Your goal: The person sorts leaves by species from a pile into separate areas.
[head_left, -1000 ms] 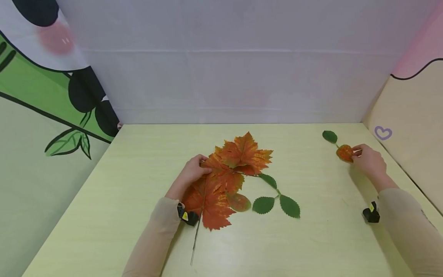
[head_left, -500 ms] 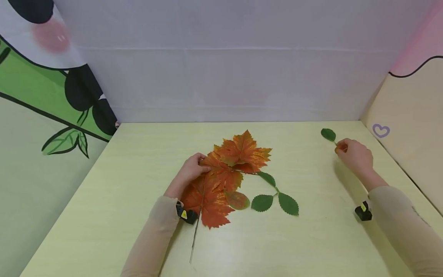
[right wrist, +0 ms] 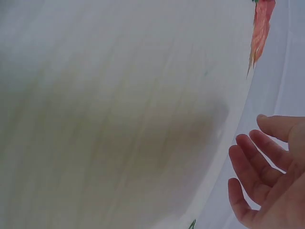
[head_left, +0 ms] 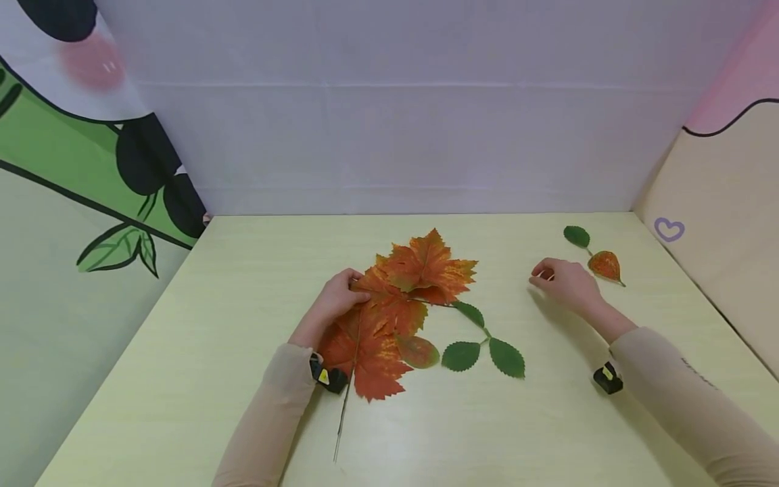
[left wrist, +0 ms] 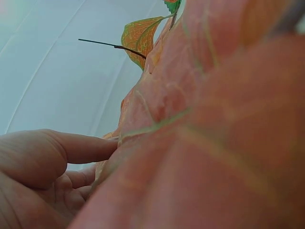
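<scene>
A spray of orange maple leaves [head_left: 395, 304] on a thin wire stem [head_left: 345, 412] lies mid-table. My left hand [head_left: 356, 284] rests on its left side, fingers curled round the stem where the leaves meet. In the left wrist view the maple leaf [left wrist: 214, 133] fills the frame, with my left hand [left wrist: 43, 167] against its edge. My right hand [head_left: 548, 274] hovers empty over the table, fingers relaxed, and the right wrist view shows the right hand [right wrist: 267, 162] holding nothing. A small orange leaf [head_left: 605, 265] joined to a green leaf [head_left: 577, 236] lies just right of it.
A sprig of three green leaves [head_left: 487, 345] and an oval orange-green leaf [head_left: 418, 352] lie between my hands. The pale yellow table [head_left: 182, 379] is walled by a white back panel, a green patterned panel at left and a beige panel at right.
My right hand let go of the small orange leaf at the far right and moved left toward the middle. The leaf stays on the table. My left hand has not moved.
</scene>
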The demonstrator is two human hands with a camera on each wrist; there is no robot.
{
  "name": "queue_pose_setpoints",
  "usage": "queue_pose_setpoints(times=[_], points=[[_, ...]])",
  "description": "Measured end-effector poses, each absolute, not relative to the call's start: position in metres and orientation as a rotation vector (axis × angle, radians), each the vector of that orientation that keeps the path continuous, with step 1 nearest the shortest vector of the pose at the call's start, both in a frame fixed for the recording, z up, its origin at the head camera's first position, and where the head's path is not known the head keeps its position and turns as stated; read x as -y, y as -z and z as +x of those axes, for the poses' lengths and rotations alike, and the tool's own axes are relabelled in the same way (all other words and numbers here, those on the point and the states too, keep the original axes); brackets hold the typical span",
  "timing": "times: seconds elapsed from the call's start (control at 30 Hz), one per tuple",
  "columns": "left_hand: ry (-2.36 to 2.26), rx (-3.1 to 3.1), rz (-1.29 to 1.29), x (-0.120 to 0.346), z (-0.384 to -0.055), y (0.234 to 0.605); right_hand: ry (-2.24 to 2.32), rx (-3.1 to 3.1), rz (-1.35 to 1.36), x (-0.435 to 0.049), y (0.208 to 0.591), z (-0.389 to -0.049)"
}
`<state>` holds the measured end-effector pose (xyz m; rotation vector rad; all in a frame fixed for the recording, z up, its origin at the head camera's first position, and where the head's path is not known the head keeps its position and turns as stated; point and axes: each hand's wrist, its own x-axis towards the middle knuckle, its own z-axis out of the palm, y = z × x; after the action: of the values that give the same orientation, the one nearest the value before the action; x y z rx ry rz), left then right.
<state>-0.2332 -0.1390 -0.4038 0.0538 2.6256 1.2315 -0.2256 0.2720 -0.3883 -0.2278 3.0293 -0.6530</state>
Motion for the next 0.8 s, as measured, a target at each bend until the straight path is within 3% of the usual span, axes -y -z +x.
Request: queue_pose_setpoints(times=[0.4, 0.8], points=[[-1.232, -2.627, 0.046, 0.138, -0.234, 0.405, 0.747, -2.869, -0.356, -0.217, 0.397, -0.212], [-1.233, -2.625, 0.054, 0.139, -0.235, 0.407, 0.782, -2.793, -0.467, -0.191, 0.402, -0.206]])
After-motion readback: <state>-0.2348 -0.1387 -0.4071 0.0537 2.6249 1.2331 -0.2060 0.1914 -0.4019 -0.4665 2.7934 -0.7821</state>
